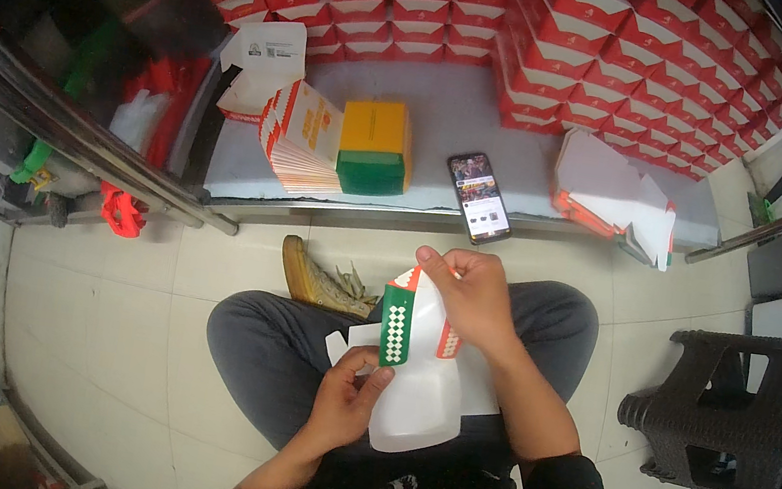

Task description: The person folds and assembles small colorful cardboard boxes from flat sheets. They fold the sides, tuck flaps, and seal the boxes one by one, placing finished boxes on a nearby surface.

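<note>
Over my lap I hold a partly folded carton [418, 400], white inside with green and orange-red checkered side panels. My left hand [350, 395] pinches the lower end of its green panel between thumb and fingers. At the upper corner, the fingers of my right hand [472, 297] close on the carton's orange-red edge. Its white flap hangs down toward my shirt. Beneath it, another white sheet [481, 385] lies across my legs; how it joins the carton is hidden.
On the low grey platform [454, 92] ahead stand stacked red-and-white boxes [640, 69], a fanned stack of flat cartons [305, 146], a yellow-green block [375, 146], an open white box [266, 64], a phone [479, 197] and loose folded cartons [611, 191]. A dark stool [720, 410] is at right.
</note>
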`<state>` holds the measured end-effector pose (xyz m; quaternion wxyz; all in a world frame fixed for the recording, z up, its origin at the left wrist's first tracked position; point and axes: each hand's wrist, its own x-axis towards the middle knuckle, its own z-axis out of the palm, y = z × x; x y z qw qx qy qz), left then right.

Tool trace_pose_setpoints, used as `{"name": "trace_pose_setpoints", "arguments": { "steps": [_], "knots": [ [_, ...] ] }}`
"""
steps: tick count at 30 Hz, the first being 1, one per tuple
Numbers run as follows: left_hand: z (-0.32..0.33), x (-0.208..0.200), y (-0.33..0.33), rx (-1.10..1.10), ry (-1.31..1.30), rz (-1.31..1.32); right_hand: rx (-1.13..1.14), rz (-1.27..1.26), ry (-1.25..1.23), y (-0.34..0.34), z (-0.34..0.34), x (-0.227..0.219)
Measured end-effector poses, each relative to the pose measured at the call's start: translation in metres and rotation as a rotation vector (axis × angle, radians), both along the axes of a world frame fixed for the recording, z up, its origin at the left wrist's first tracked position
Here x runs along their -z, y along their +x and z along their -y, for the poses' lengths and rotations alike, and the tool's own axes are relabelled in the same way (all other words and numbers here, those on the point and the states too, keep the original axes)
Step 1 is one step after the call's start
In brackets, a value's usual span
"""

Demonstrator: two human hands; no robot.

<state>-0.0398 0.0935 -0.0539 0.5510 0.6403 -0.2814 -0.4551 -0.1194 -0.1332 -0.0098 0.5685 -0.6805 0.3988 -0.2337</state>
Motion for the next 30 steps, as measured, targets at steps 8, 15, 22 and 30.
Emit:
{"name": "trace_pose_setpoints", "arguments": {
  "steps": [8,15,22,30],
  "knots": [
    [0.021,-0.044,-0.021,-0.353,0.146,-0.898,0.176,0.297,-0.24,0.006,-0.036,-0.011],
    [0.003,0.021,-0.008,-0.004,-0.113,-0.122,-0.051,-0.007,-0.223,0.003,-0.024,-0.026],
    [0.017,-0.012,-0.004,-0.24,-0.457,0.147,-0.127,0.095,0.11,0.016,0.005,0.036],
    [0.012,-0.035,0.032,-0.081,-0.394,0.84,-0.261,0.266,0.668,0.022,-0.022,0.085]
  ]
}}
